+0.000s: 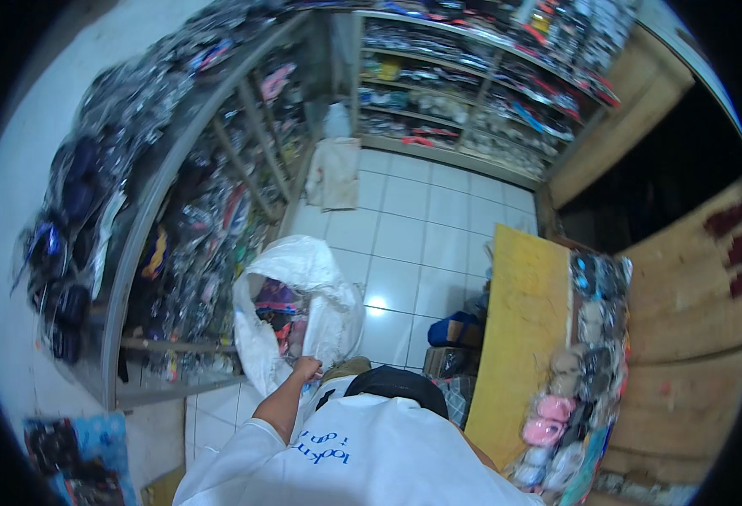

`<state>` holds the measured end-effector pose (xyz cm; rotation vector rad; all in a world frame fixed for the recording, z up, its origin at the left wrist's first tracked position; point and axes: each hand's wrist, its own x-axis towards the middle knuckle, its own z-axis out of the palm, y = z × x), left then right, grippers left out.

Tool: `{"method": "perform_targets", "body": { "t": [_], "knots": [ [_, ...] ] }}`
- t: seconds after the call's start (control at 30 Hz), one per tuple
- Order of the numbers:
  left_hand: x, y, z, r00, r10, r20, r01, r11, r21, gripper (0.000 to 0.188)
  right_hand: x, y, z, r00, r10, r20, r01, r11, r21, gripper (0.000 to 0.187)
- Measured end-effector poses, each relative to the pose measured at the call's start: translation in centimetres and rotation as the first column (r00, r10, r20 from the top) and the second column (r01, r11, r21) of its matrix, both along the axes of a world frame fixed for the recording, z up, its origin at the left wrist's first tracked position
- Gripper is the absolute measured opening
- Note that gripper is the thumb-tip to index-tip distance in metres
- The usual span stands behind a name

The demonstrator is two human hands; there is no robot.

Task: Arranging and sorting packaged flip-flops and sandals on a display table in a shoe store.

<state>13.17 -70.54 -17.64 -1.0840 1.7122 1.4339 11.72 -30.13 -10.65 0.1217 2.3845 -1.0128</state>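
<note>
My left hand (308,368) is closed at the near rim of a large white woven sack (334,295), its fingers curled on the sack's edge. The sack stands open on the tiled floor, with its mouth facing up. Inside it lie packed goods in purple, red and pink (276,297); their exact kind is too small to tell. Of my right arm only a sliver shows beside my white shirt, and the right hand is out of sight.
A glass display case (135,287) full of plastic-wrapped goods stands at left. Shelves (422,105) of wrapped footwear line the back. At right, a yellow board (518,337) carries wrapped slippers (548,420). A blue bag (455,331) and boxes sit beside it. A beige cloth bag (337,173) lies farther off.
</note>
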Motion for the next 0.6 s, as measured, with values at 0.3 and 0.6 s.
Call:
{"method": "perform_targets", "body": {
  "t": [0.3,0.6],
  "knots": [
    [0.1,-4.2,-0.8,0.860,0.502,-0.094,-0.500,0.865,0.053,0.021,-13.6,-5.9,-4.9,0.932,0.329,0.154,-0.361,0.891,0.276,0.043],
    [-2.0,-10.2,-4.5,0.822,0.568,0.040,-0.566,0.822,-0.052,0.031,-22.4,-38.4,1.2,0.429,0.817,0.385,-0.479,0.567,-0.670,0.031]
  ]
}}
